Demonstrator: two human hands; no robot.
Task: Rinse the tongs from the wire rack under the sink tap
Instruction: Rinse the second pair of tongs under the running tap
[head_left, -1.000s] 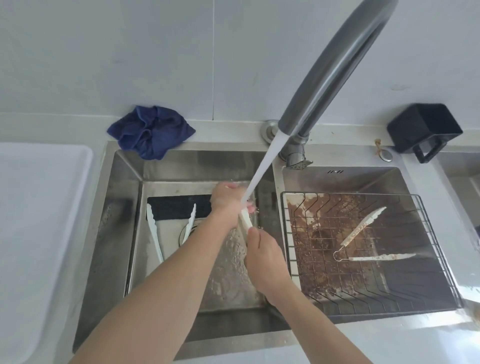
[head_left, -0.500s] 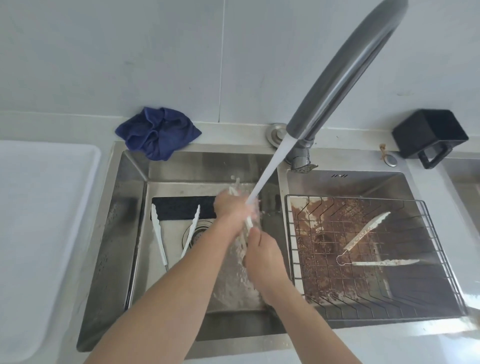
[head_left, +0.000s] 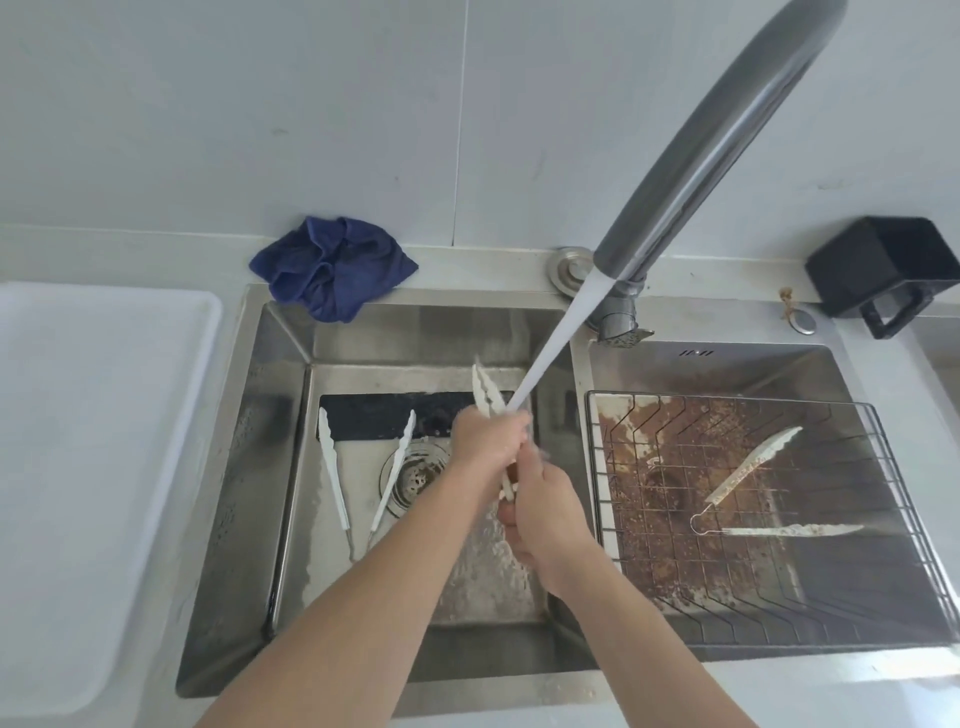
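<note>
**Both hands on the tongs under the running tap**

Both forearms reach out over the left basin of the stainless steel double sink (head_left: 574, 364). The left hand (head_left: 485, 434) is wrapped around the middle of a pair of white plastic tongs (head_left: 484, 387), its fingers curled tight on them. The right hand (head_left: 545, 512) sits just below, fingers closed over the handle end. The tongs point up and away, their scalloped tips together, and the stream of water (head_left: 556, 343) from the curved grey tap spout (head_left: 717, 140) lands where the left hand meets them.

A second white pair of tongs (head_left: 363, 478) lies splayed on the basin floor beside the round drain (head_left: 415, 475). In the right basin a stained pair of tongs (head_left: 753, 493) rests on the rusty wire rack (head_left: 883, 447). A crumpled blue cloth (head_left: 332, 265) sits on the back ledge, a black mug (head_left: 883, 267) on its side at the far right, and a white tray (head_left: 104, 467) to the left.

The middle of the held tongs is hidden in the hands, and splashing blurs the knuckles.
</note>
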